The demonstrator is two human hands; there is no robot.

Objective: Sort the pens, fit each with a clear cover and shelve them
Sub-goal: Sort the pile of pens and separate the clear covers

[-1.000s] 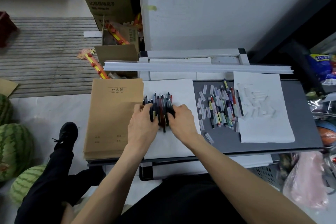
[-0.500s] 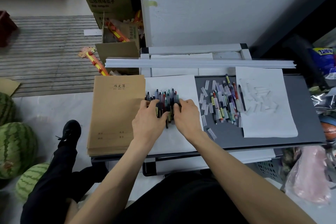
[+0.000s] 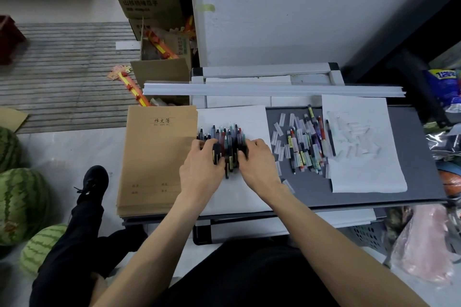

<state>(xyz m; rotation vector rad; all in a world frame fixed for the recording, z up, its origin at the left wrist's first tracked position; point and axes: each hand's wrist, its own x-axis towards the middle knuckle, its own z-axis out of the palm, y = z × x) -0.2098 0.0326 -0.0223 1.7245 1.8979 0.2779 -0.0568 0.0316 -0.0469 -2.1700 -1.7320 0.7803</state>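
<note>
A bunch of several dark and coloured pens (image 3: 225, 143) lies side by side on a white sheet (image 3: 237, 187) on the grey table top (image 3: 309, 187). My left hand (image 3: 202, 169) presses against the bunch's left side, fingers curled over the lower pen ends. My right hand (image 3: 258, 163) presses against its right side, so the pens are squeezed between both hands. To the right lies a loose heap of more pens and clear covers (image 3: 303, 143). Further clear covers (image 3: 354, 137) rest on a second white sheet.
A stack of brown notebooks (image 3: 154, 159) lies left of the white sheet. A long white rail (image 3: 274, 90) runs across the table's back. Cardboard boxes (image 3: 159, 65) stand behind, watermelons (image 3: 20, 204) lie on the floor at left, bags (image 3: 424, 244) at right.
Both hands stay on the pen bunch, pushing it closer together. The view has shifted slightly; the hands and pens sit a little further right in the frame.
</note>
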